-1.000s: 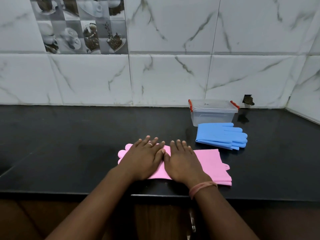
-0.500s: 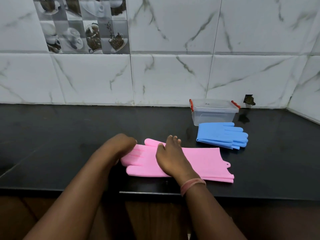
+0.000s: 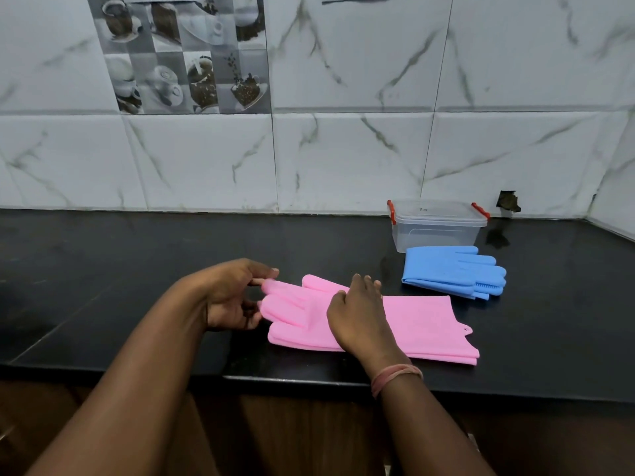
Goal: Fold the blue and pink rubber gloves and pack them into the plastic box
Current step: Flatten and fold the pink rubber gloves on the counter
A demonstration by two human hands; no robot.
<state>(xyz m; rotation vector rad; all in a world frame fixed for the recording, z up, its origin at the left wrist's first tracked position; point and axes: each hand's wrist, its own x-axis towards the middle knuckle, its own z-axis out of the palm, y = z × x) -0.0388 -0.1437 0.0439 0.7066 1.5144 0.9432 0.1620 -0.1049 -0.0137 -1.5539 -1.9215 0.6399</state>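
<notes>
Pink rubber gloves [image 3: 422, 321] lie stacked flat near the front edge of a black countertop [image 3: 137, 262], fingers pointing left and cuffs to the right. The person's left hand [image 3: 230, 297] curls around the glove fingertips, pinching them between thumb and fingers, while the right hand [image 3: 357, 314] rests palm down, fingers loosely spread, on the middle of the pair. Just behind and to the right, apart from the pink pair, the blue rubber gloves [image 3: 450, 269] sit folded, their fingers pointing right. Directly behind them stands the clear plastic box [image 3: 436, 228], its lid on and its red clips at either end, close to the white marble-patterned tiled wall [image 3: 343, 159]. A pink band [image 3: 395, 376] circles the right wrist.
</notes>
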